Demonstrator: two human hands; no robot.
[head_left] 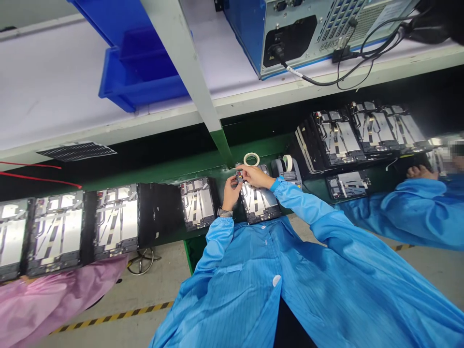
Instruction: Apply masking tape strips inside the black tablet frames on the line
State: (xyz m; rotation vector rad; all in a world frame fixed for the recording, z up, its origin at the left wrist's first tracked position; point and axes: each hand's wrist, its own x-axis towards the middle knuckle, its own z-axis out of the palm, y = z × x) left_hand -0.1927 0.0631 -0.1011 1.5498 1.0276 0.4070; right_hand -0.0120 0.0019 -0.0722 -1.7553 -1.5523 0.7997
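An opened tablet (258, 202) with silvery battery plates and dark ribbon cables lies face up on the green bench in front of me. My left hand (231, 194) is closed around its upper left edge, thumb and fingers at the corner. Over the top of the tablet reaches my right hand (253, 176), its fingers pinched together near the same corner. Whatever sits between those fingertips is too small to make out. Just behind the tablet lies a roll of pale tape (251, 159). A grey tape dispenser (294, 175) holding another roll stands to the right.
Left of me stands a stack of opened tablets (197, 203), with several more stacks beyond. More stacks (339, 137) and a single tablet (348, 185) are at right. A co-worker's hand (422, 172) is there; a pink sleeve (65, 295) shows left. A shelf post (221, 145) rises behind.
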